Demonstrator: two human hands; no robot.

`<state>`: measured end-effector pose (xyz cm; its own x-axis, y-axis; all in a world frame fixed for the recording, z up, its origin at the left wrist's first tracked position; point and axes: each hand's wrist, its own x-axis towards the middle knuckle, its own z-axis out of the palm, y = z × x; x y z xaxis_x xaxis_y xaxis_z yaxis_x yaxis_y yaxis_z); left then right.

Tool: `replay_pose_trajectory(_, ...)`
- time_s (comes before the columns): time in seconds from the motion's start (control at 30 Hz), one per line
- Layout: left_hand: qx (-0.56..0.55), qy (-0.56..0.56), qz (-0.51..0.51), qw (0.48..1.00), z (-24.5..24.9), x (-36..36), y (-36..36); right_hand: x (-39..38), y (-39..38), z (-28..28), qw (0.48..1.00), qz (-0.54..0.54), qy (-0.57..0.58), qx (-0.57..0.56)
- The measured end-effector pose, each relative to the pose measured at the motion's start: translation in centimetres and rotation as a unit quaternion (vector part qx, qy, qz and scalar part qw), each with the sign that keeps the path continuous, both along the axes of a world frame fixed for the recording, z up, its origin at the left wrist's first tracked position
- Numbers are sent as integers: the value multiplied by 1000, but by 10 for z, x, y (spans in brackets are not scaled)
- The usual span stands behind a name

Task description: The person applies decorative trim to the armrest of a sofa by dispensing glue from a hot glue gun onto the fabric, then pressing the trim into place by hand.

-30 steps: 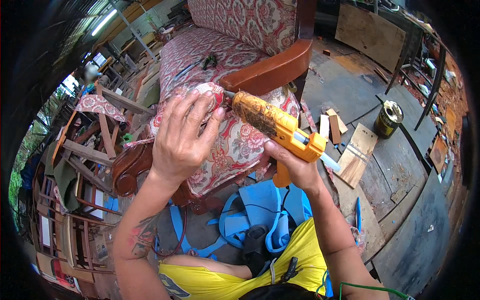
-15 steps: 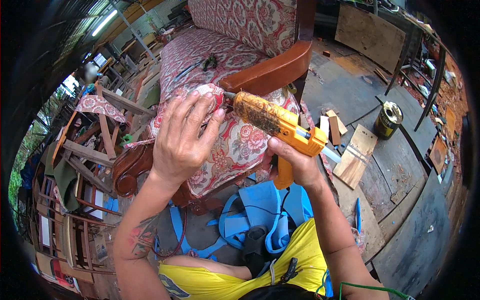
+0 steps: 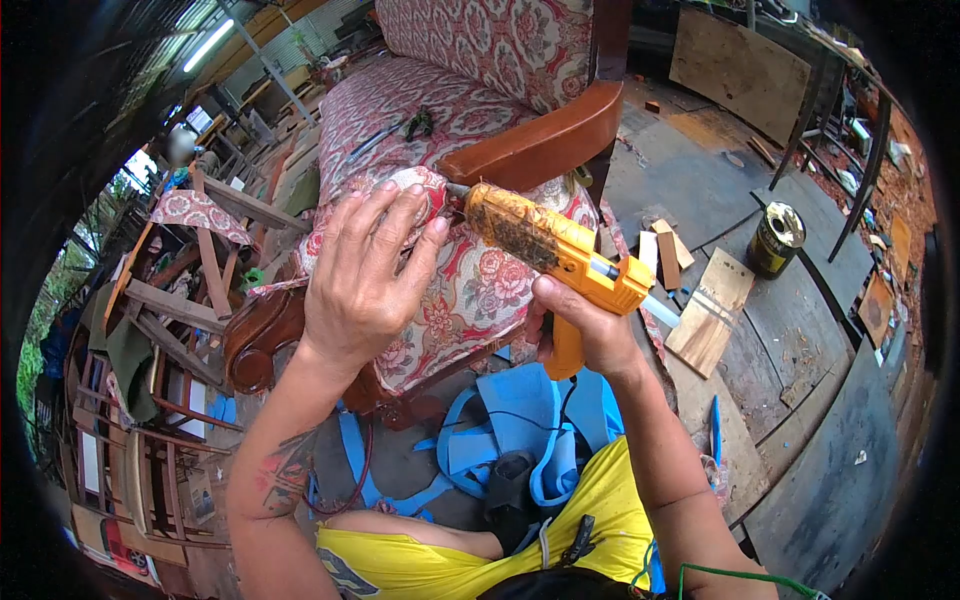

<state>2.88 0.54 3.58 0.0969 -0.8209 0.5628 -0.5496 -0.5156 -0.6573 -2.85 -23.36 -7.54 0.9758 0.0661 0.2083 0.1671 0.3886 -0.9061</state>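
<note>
Around us spread dark floor panels (image 3: 830, 470), the floral sofa (image 3: 490, 45), blue foam scraps (image 3: 517, 395), the wooden armrest (image 3: 535, 135); just below it, our yellow glue gun (image 3: 525, 235), handle clasped in our right hand (image 3: 597, 328), points its nozzle at the padded cloth (image 3: 424, 180) under our loosely spread left hand (image 3: 362, 265), a pale glue stick (image 3: 662, 311) jutting behind

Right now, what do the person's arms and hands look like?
The left hand and right hand wear no gloves. No sleeves show on the left arm or right arm. A tattoo on the left one has dark shapes and a reddish patch.
</note>
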Motion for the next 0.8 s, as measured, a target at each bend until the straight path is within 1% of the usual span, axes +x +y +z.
replay_pose_trajectory(0.8,-1,-2,2,1000,-2,1,1,-3,2,-4,1000,-9,15,-1)
